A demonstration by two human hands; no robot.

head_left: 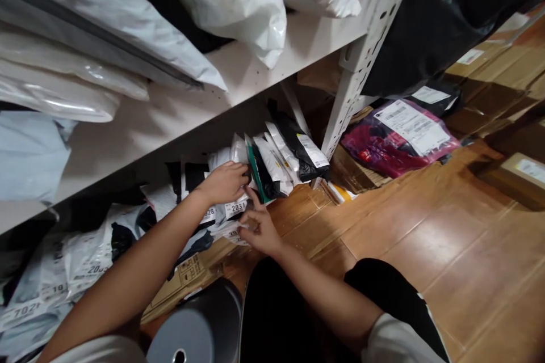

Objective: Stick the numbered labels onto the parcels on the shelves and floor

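A row of plastic mailing bags [217,212] with numbered labels stands packed on the lowest level of the rack. My left hand [225,182] reaches over the row, its fingers bent down around the top of a pale mailing bag. Just below its fingers shows a white label [236,207] reading 2031. At the front of these bags is my right hand [260,228], with index finger and thumb apart, close against the bag edges. To the right of both hands stand a green-edged bag [255,173], several white bags [276,161] and a black bag [304,147] with a label.
Above the row is a white shelf [255,71] loaded with large white bags [238,5]. A perforated upright post [361,62] stands at its end. Pink parcel [383,142] and cardboard boxes [523,173] lie right. A grey round stool [183,334] is below.
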